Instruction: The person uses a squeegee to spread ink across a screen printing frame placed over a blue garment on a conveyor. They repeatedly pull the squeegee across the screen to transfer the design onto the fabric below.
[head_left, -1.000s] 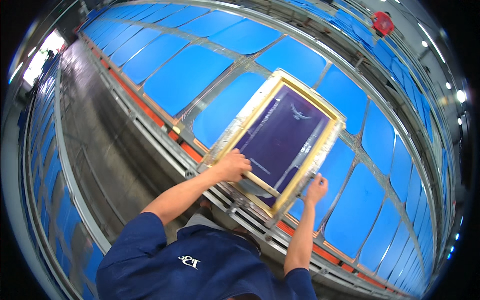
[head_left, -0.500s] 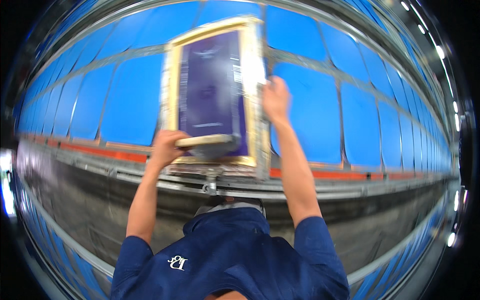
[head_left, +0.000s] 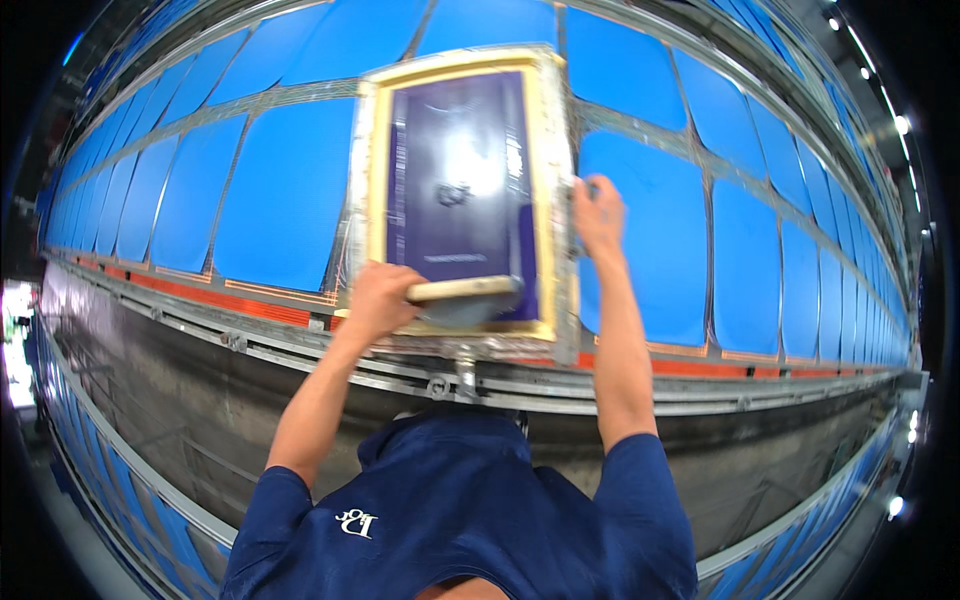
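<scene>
A screen printing frame (head_left: 551, 200) with a yellowish border lies in front of me, its mesh (head_left: 440, 150) dark purple and glossy. My left hand (head_left: 383, 300) is closed on the left end of a squeegee (head_left: 465, 290) with a pale wooden handle. The squeegee lies crosswise over the mesh's near end, its grey lower part partly hidden in blur. At the frame's right edge, my right hand (head_left: 600, 217) is closed, fingers curled at the side; a small dark bit shows among them.
Rows of blue panels (head_left: 290, 190) cover the long table on both sides of the frame. A metal rail (head_left: 300, 353) with an orange-red strip (head_left: 250, 307) runs along its near edge. A metal bracket (head_left: 465, 372) sits at the frame's near side. Behind me runs another rail (head_left: 150, 450).
The frame, squeegee and both hands appear farther right in the view, which has also shifted. My left hand keeps the squeegee near the mesh's near end.
</scene>
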